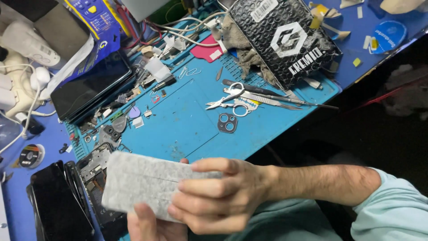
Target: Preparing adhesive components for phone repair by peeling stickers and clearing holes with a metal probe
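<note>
Both my hands hold a flat grey rectangular pouch of foam-like wrap at the lower middle of the view. My right hand grips its right end, fingers curled over the top face. My left hand supports it from below, thumb on the near edge. The pouch hangs above the near edge of a blue work mat and partly hides an opened phone body beneath it.
On the mat lie small scissors, tweezers, a camera-lens frame and several tiny parts. A black bubble-wrap bag lies at the back right, a dark phone at the left, black screens at the lower left.
</note>
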